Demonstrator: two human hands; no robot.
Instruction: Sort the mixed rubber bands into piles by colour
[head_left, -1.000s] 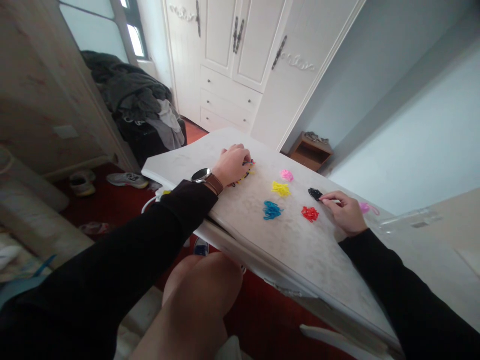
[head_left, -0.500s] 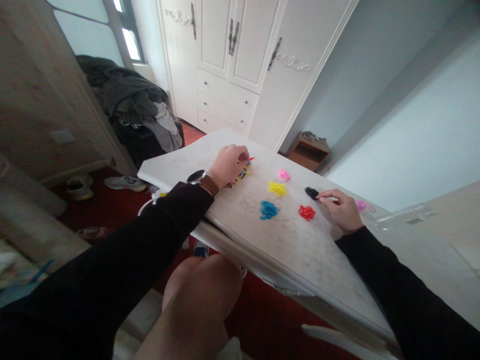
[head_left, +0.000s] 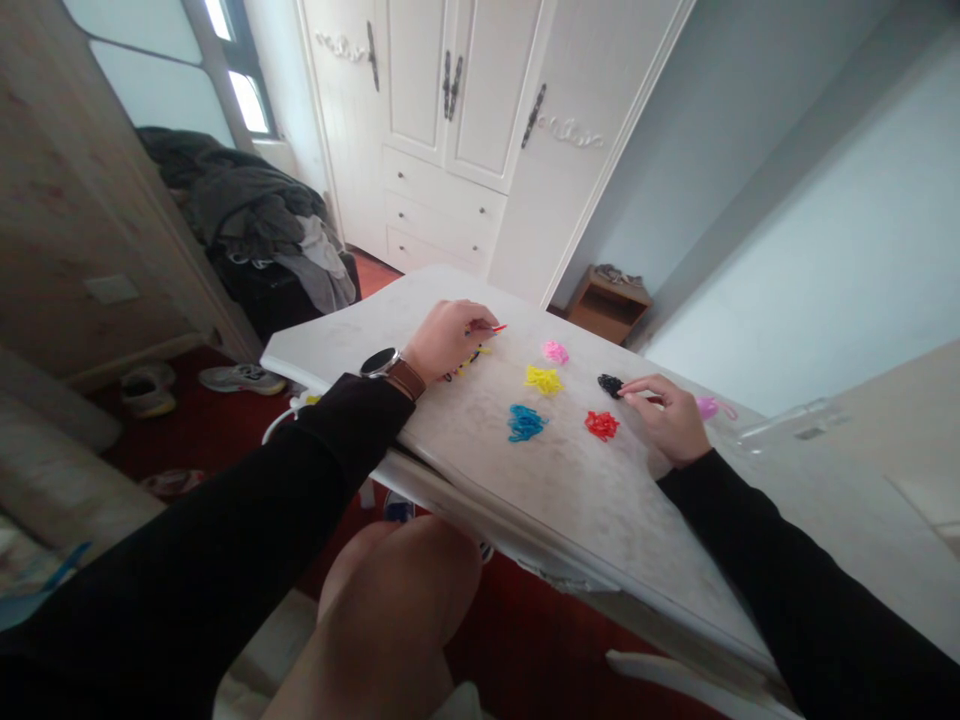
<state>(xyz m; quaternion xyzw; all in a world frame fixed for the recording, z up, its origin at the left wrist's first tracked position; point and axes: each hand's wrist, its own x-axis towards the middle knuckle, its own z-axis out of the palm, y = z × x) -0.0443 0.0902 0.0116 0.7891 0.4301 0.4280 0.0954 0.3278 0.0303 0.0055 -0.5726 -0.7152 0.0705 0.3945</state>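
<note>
My left hand (head_left: 448,345) is closed near the far edge of the white table (head_left: 495,490). A small red piece (head_left: 500,328) sticks out from its fingertips. Below that hand runs a multicoloured chain (head_left: 471,360) of small yellow, black and other links, partly covered by the palm. My right hand (head_left: 666,415) pinches at the near edge of a pile of small black pieces (head_left: 610,385); whatever lies between thumb and forefinger is too small to make out. Beside it are piles of red (head_left: 601,425), blue (head_left: 526,423), yellow (head_left: 543,380) and pink pieces (head_left: 556,351).
A clear plastic bottle (head_left: 787,428) lies to the right, with a pink item (head_left: 712,407) behind my right hand. Beyond the table stand a white wardrobe (head_left: 442,180) and a low wooden cabinet (head_left: 609,305). Clothes (head_left: 247,195) are heaped at the left.
The view has shifted slightly. My left fingers have changed their hold, and the red piece now shows more plainly at their tips. My right hand stays at the black pile.
</note>
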